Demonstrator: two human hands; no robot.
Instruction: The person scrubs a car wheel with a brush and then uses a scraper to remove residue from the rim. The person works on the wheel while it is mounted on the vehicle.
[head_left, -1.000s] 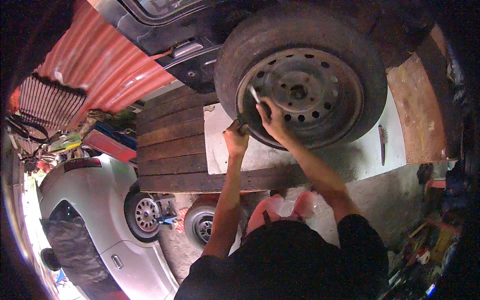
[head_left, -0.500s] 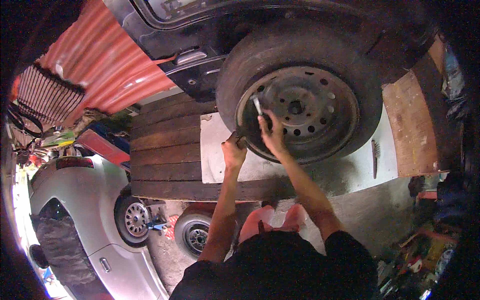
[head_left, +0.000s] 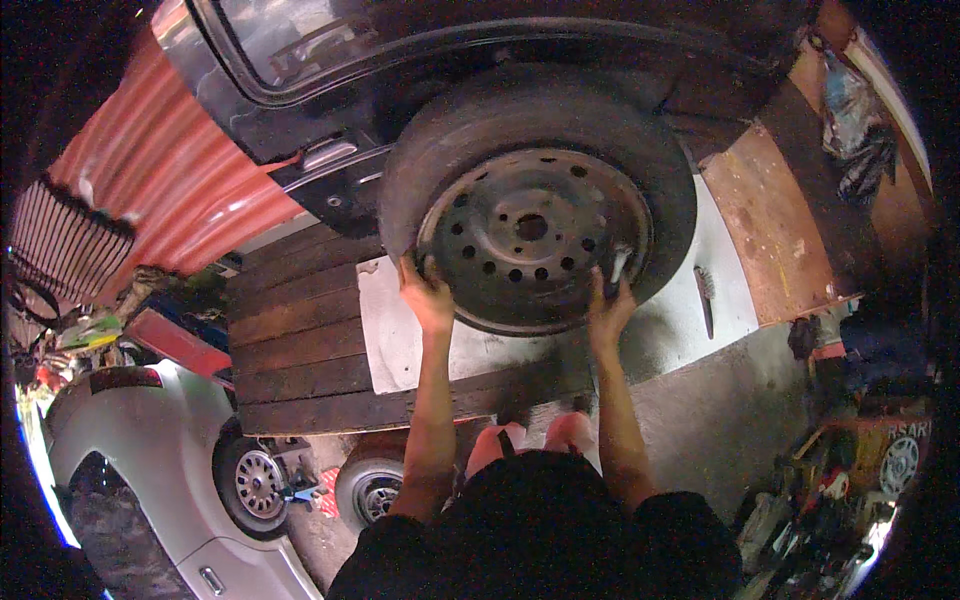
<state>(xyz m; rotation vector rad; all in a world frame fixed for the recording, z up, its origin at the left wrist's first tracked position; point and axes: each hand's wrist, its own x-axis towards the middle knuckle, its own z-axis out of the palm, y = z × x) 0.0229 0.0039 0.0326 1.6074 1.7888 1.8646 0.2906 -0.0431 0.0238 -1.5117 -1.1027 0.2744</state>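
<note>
A steel wheel (head_left: 575, 225) with a dusty black tyre (head_left: 660, 150) stands on a white board, its round-holed face toward me. My left hand (head_left: 427, 300) grips the tyre and rim edge at the lower left, thumb inside the rim. At the lower right, my right hand (head_left: 608, 315) is closed around a small brush (head_left: 619, 265) whose pale head points up. Its fingers also rest against the wheel's edge. The fingertips behind the tyre are hidden.
A wire brush (head_left: 706, 300) lies on the white board (head_left: 385, 340), which rests on dark planks (head_left: 300, 345). A dark car body (head_left: 350, 90) rises behind the wheel. To the left stand a silver car (head_left: 175, 430) and another wheel (head_left: 370, 490); clutter (head_left: 830, 490) fills the lower right.
My right hand has swung with the brush from the wheel's left face to its lower right edge. My left hand has opened out and taken hold of the left edge. The view has shifted.
</note>
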